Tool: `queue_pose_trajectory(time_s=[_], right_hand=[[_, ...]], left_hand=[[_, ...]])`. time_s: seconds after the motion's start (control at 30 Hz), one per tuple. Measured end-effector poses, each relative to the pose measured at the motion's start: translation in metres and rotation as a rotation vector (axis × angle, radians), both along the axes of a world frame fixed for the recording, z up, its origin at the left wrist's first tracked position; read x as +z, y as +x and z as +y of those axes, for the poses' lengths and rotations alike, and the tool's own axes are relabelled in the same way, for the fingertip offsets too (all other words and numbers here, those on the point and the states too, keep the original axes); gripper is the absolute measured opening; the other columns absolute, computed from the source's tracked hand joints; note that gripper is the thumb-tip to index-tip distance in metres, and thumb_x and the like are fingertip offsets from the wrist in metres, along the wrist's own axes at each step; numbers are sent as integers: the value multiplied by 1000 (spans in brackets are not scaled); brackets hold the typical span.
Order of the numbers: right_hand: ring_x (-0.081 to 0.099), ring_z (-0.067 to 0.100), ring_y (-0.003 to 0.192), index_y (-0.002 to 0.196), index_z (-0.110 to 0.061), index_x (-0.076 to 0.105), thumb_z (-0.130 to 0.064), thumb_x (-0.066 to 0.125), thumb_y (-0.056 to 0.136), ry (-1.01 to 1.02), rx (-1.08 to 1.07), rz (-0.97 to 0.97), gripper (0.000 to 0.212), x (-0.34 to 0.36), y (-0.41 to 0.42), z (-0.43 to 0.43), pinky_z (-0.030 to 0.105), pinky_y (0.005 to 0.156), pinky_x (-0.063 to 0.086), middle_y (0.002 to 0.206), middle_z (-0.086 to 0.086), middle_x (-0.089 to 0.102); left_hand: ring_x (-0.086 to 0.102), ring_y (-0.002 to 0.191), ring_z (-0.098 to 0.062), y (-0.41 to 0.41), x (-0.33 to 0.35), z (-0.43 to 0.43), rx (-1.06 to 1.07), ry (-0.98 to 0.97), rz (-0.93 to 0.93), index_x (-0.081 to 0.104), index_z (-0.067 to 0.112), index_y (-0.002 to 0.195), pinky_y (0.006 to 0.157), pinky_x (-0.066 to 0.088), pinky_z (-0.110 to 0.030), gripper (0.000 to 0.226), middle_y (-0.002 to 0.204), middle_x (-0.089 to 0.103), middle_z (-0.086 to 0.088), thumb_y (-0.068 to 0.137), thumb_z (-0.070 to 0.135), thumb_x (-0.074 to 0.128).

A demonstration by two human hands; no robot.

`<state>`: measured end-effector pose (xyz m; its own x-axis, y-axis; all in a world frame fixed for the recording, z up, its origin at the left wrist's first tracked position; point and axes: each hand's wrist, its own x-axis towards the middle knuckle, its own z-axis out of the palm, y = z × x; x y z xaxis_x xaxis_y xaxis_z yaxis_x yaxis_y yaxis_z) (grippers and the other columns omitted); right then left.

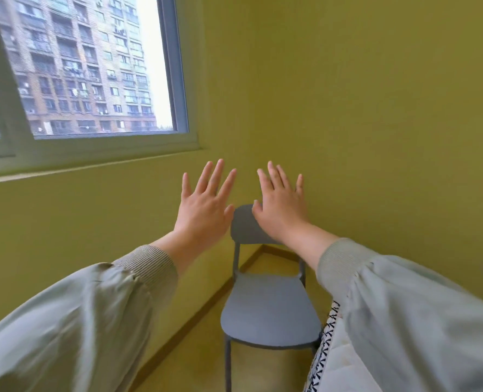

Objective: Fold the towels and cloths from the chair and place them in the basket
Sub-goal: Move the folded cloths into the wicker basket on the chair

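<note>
A grey plastic chair (268, 312) stands in the corner of the room, and its seat is bare. My left hand (203, 206) is raised in the air with its fingers spread, holding nothing. Beside it, my right hand (281, 206) is also up and spread, in front of the chair's backrest, and it holds nothing either. A white basket (333, 360) with a black-and-white patterned rim shows at the lower right, mostly hidden under my right sleeve. No towel or cloth is in view.
A yellow-green wall (376, 108) runs behind and to the right of the chair. A large window (87, 66) sits on the left wall above a sill. The yellowish floor (184, 363) stretches in front of the chair.
</note>
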<state>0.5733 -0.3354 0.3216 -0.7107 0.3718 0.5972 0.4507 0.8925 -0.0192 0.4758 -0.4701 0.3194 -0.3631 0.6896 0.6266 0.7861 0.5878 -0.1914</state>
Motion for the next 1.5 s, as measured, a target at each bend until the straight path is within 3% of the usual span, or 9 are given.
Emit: queue_pose_trajectory(time_s=[0.2,0.4,0.6,0.7,0.9,1.03,1.17,1.3,1.5], right_hand=[[-3,23,147,152,-18,3,-38,32,97,109,114,84,65,58,-91,-40,53,115,-2,160,7,-8],[-11,22,147,151,-20,-6,-43,26,98,159,204,-24,66,59,-238,-33,52,115,-6,158,6,-16],[-5,24,147,152,-19,3,-41,33,97,46,315,-23,67,88,-363,-39,54,114,-7,160,7,-8],[-9,23,147,152,-20,-3,-41,30,98,-18,364,-61,67,141,-394,-56,54,114,-8,159,6,-13],[-6,24,147,152,-19,-3,-39,35,98,-21,528,-59,69,263,-431,-106,54,114,-6,159,7,-11],[-4,24,147,152,-16,1,-36,40,96,-23,698,-24,71,313,-446,-158,51,116,-4,160,8,-8],[-9,21,147,152,-18,-2,-37,40,96,-13,922,0,72,327,-458,-227,47,116,-8,159,4,-11],[-2,24,147,152,-15,7,-34,49,92,-18,1116,1,76,319,-456,-306,47,117,-3,160,7,-1],[5,26,147,151,-12,15,-30,51,90,-93,1429,-11,73,297,-407,-479,47,118,5,159,11,7]], left_hand=[[-26,143,-19,-92,51,-55,133,114,49,-20,29,147,113,-14,-53,71,156,-26,2,96,52,24],[-29,141,-18,-230,50,-68,205,133,78,-27,30,142,112,-18,-50,71,154,-29,4,89,60,10],[-6,147,-20,-342,69,-81,331,42,-44,-1,20,150,114,0,-56,75,160,-1,-1,89,58,20],[-9,147,-20,-366,124,-105,397,-24,-43,0,20,150,114,-7,-54,76,160,-4,-1,87,59,14],[-26,141,-17,-367,257,-157,492,-15,-43,-16,22,147,113,-15,-52,74,154,-24,3,91,57,17],[-27,141,-17,-358,318,-204,600,-3,-1,-16,23,148,113,-17,-50,76,154,-24,3,92,55,24],[-27,141,-16,-334,329,-268,750,17,7,-21,25,145,111,-21,-48,79,153,-27,4,94,52,33],[-22,142,-14,-295,320,-334,919,82,-32,-10,21,150,110,-17,-48,82,157,-19,4,93,47,42],[-25,143,-19,-190,307,-475,1315,-7,-53,-20,17,148,111,-16,-51,84,157,-24,1,95,50,35]])
